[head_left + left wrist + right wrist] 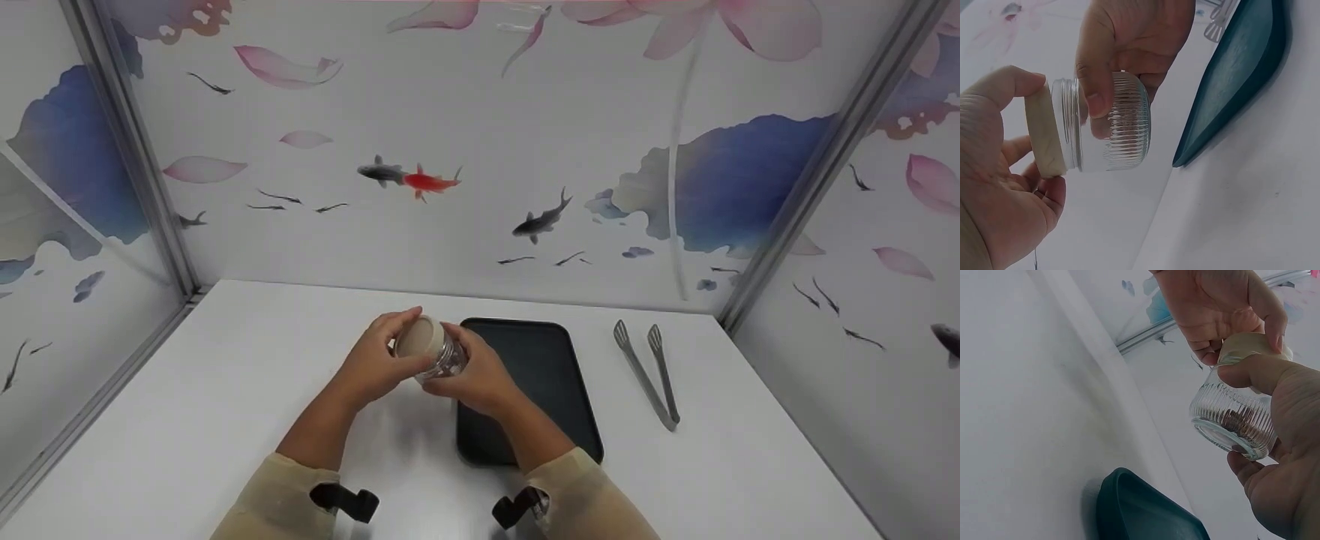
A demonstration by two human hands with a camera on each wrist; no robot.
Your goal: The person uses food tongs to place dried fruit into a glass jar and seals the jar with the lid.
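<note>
Clearly the work is at its start: the ribbed glass jar is held tilted in the air above the white table, just left of the dark tray. The right hand wraps its fingers round the glass body, while the left hand curls thumb and fingers round the beige lid. The lid sits on the threaded neck; whether it is loosened I cannot tell. By my judgement, the opening is left. Metal tongs lie untouched, right of the tray.
</note>
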